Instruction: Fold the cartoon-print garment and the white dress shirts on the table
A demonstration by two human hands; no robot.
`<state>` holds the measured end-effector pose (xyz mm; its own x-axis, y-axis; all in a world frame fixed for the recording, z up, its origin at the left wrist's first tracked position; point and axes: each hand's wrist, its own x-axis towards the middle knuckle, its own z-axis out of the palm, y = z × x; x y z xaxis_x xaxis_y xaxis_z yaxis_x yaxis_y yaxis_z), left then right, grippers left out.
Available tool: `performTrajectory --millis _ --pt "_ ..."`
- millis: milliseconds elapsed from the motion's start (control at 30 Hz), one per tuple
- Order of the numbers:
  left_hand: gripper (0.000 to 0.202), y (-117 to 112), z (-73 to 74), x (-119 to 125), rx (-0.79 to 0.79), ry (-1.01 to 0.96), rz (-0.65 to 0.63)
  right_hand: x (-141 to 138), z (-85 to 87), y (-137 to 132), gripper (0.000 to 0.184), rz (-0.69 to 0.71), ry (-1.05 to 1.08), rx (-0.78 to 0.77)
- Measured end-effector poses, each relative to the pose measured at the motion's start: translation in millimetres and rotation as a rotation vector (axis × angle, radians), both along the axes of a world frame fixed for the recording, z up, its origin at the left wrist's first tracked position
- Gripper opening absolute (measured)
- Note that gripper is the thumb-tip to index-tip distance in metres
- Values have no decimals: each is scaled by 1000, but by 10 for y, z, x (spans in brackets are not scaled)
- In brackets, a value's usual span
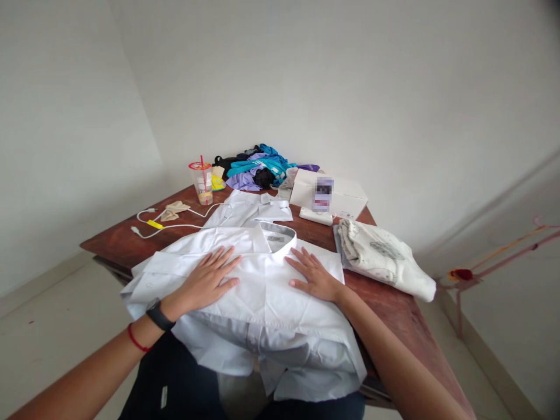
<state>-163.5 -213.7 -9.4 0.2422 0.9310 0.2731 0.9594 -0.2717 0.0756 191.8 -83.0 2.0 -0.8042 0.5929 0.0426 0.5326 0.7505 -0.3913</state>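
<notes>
A white collared shirt (258,291) lies spread over the wooden table, its collar toward the far side and its lower part hanging over the near edge. My left hand (211,281) rests flat on the shirt's left half, fingers spread. On the right half, below the collar, my right hand (314,274) lies open with its palm down. Neither hand grips the cloth. Beyond the collar lies more white cloth (230,209), partly folded; I cannot tell whether it belongs to the same shirt.
The dark wooden table (394,326) holds a folded whitish cloth (385,251) at right. Behind are a white box (345,195), a white power strip (315,216) and piled clothes (262,166). At left stand a plastic cup (202,184) with a straw and a white cable (184,226).
</notes>
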Motion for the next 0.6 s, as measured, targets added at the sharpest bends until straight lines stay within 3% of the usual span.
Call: performTrajectory --millis 167,333,433,500,567,600 --pt "59 -186 -87 -258 80 35 139 24 3 28 80 -11 -110 -27" --pt "52 -634 -43 -564 207 -58 249 26 54 31 81 -3 -107 -72" --pt "35 -1059 -27 -554 386 -367 347 29 53 44 81 -17 -80 -94" --pt "26 -1333 -107 -453 477 -591 532 30 35 56 80 -20 -55 -100" --pt "25 -1510 -262 -345 315 -943 745 30 12 64 79 -19 -23 -93" --pt "27 -1546 -354 -312 172 -1155 785 29 3 65 78 -21 -7 -87"
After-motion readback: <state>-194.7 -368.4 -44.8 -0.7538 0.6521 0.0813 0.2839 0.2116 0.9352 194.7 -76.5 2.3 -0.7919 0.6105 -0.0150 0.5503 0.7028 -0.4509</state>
